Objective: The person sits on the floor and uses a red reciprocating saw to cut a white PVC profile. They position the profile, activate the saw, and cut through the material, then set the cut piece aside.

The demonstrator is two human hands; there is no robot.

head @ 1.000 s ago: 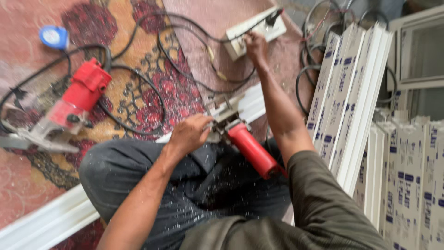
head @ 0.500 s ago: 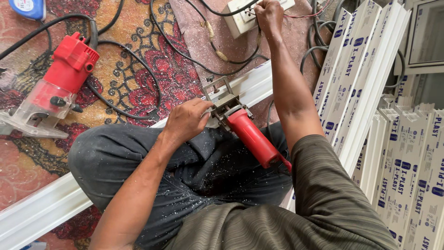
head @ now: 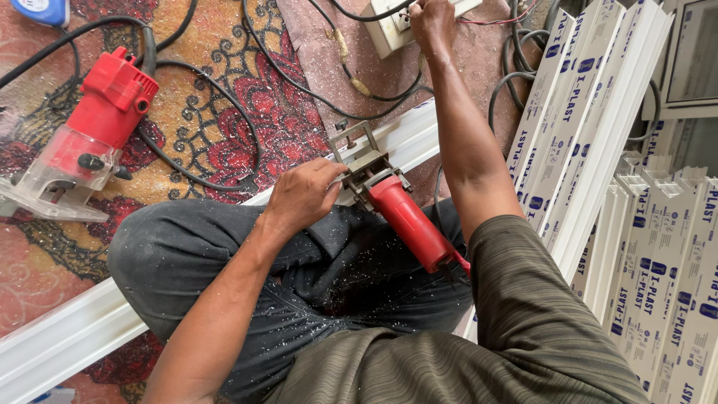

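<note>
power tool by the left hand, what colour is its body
Red body with a grey metal head, clearest in the head view.

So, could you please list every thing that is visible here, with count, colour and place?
power tool: one, red with metal head, on the white strip, at the lap
router: one, red with clear base, on the carpet, upper left
white strip: one long, white, across the floor under the legs
socket board: one, white, top middle
cables: several, black, on the carpet
stacked profiles: many, white with blue print, right side
carpet: one, red patterned
left hand: on the power tool's head
right hand: at the socket board
</note>
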